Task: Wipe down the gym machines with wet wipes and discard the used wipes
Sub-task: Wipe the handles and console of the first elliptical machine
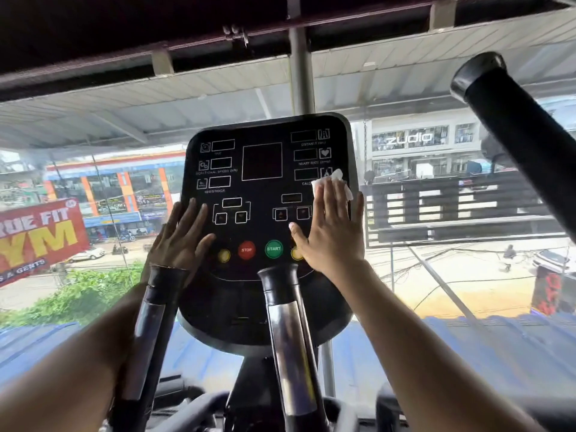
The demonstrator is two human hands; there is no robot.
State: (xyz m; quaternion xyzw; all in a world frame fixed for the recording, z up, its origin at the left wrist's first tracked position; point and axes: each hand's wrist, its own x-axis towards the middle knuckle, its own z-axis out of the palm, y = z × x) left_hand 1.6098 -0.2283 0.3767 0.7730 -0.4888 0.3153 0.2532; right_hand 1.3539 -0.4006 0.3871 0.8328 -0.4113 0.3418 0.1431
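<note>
Wet wipe, white, thin, crumpled sheet [335, 182]: lies flat against the right side of the black rounded-square plastic console panel [265, 194], its top edge and right corner showing beyond the fingertips. Pressed there by the right hand [330, 232], fingers straight and together, palm on the panel face; nothing is gripped, the wipe is only held down by flat pressure.

Left hand [180, 235]: fingers spread and straight, resting on the left edge of the console panel, holding nothing; judged to be steadying the panel.

Console panel: upright, tilted toward the person, printed with white-outlined display windows. Along its near edge, a red round STOP button [246, 250] and a green round START button [273, 249] side by side, with a yellow round button [223, 255] to the left; another yellow one on the right is partly hidden under the right hand.

Near fittings: a chrome tubular handlebar with black grip [286, 313] rises in front of the panel centre; a second one [156, 310] rises to the left. A large black padded bar [511, 120] crosses the far right.

Handling, as judgement: the wipe is light, limp and damp, likely to bunch or slide under the fingers; flat-palm pressure suits wiping, and a pinch at the exposed right corner suits lifting it off. The panel is stiff; its buttons may trigger if pressed hard.

Beyond: a window onto a street, shopfronts and a red gym banner [37, 238].
</note>
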